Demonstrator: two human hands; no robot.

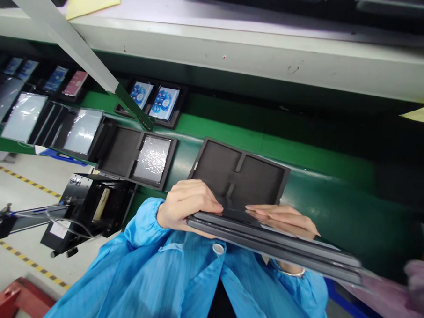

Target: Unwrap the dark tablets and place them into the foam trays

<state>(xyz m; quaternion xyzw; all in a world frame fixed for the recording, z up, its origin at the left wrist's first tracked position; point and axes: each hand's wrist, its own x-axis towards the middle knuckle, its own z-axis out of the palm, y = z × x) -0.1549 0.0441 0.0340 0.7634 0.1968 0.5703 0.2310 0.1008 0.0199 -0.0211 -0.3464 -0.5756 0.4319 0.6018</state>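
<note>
Two thin dark slabs (278,244), glossy on top and tablet-like, lie one against the other and are seen nearly edge-on in front of my chest. My left hand (192,205) is closed around their left end, thumb side on the glossy face. Farther right, my right hand (286,218) holds the slabs, its fingers along the glossy surface and mirrored in it; the wrist shows below them. Just beyond my hands lies a black foam tray (217,164) with two recesses, partly hidden by the hands and slabs.
Left of it, another foam tray (121,150) holds a film-wrapped panel (151,158). Blue printed packs (164,103) sit behind. A slanted post (86,55) and a shelf edge (237,57) stand above the green bench (323,196). A blurred pink sleeve (395,298) shows at right.
</note>
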